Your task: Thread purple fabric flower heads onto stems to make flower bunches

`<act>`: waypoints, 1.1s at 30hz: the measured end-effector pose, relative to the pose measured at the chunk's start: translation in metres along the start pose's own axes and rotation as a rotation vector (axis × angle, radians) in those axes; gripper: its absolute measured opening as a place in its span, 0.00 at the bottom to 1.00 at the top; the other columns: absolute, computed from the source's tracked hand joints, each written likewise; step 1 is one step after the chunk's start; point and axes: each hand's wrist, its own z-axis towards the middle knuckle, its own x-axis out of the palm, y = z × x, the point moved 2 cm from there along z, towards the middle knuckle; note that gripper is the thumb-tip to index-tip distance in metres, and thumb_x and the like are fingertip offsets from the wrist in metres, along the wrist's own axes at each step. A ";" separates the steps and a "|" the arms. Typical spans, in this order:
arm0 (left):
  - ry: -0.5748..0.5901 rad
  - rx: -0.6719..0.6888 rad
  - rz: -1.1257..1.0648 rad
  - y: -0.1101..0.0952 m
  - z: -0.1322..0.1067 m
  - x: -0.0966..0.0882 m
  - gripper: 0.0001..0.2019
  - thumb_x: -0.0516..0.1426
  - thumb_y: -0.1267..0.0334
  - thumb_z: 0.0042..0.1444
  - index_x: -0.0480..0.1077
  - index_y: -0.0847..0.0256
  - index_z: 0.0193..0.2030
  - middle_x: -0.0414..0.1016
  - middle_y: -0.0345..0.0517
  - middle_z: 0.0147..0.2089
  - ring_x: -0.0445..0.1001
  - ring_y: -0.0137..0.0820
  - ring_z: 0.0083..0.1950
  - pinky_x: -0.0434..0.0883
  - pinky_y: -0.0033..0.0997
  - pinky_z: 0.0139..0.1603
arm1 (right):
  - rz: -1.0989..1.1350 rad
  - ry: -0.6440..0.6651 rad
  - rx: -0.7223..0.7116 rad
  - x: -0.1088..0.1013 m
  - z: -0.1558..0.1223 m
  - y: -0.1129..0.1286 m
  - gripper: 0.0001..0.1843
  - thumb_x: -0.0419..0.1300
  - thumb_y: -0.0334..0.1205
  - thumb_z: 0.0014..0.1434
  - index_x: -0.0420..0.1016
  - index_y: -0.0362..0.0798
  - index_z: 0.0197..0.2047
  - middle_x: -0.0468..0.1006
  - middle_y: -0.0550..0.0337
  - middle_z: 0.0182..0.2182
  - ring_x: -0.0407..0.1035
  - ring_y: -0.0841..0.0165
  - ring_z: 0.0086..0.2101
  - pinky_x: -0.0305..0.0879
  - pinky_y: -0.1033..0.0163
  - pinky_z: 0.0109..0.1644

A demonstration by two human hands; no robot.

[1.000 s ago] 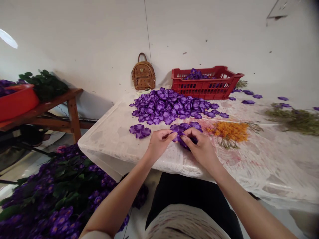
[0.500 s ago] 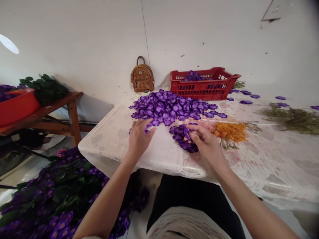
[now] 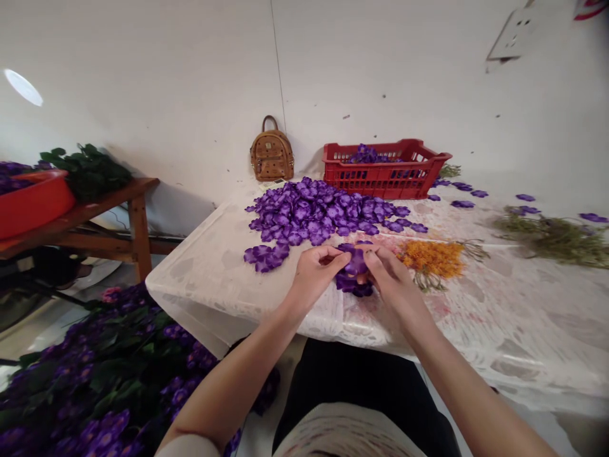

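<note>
Our left hand [image 3: 316, 276] has come back from the big pile and now meets our right hand [image 3: 392, 276] above the table. Together they hold a small bunch of purple cloth petals [image 3: 356, 263], near the middle of the table and not far from its near edge. Our left fingers [image 3: 339, 259] are close together and pinch the bunch from one side. Our right fingers [image 3: 375, 257] press in from the other side. Petals hide some of the fingertips, so we cannot tell just how tight the hold is.

A low heap of purple petals [image 3: 354, 287] sits right under our hands. At 11 o'clock from our hands lies a big pile of purple petals [image 3: 314, 212], and a small group of purple petals [image 3: 264, 257] lies at 10 o'clock. Orange flower bits [image 3: 431, 259] lie at 3 o'clock, and a red plastic crate [image 3: 385, 181] stands at 1 o'clock.

These petals look thin and light, so the bunch could slip if our fingers loosen. A dropped petal could slide on the shiny plastic table cover [image 3: 523, 330] and fall past the near edge at 6 o'clock. A wrist could bump the low heap and push it out of place. Petals that slide toward 3 o'clock could get mixed up with the orange bits.
</note>
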 end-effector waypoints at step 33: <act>0.222 0.164 0.221 0.006 0.018 0.012 0.06 0.62 0.62 0.60 0.76 0.61 0.35 0.81 0.44 0.37 0.77 0.30 0.37 0.72 0.31 0.40 | -0.412 -0.176 -0.250 -0.019 -0.006 0.001 0.06 0.58 0.43 0.67 0.74 0.52 0.43 0.80 0.59 0.35 0.75 0.62 0.35 0.69 0.57 0.42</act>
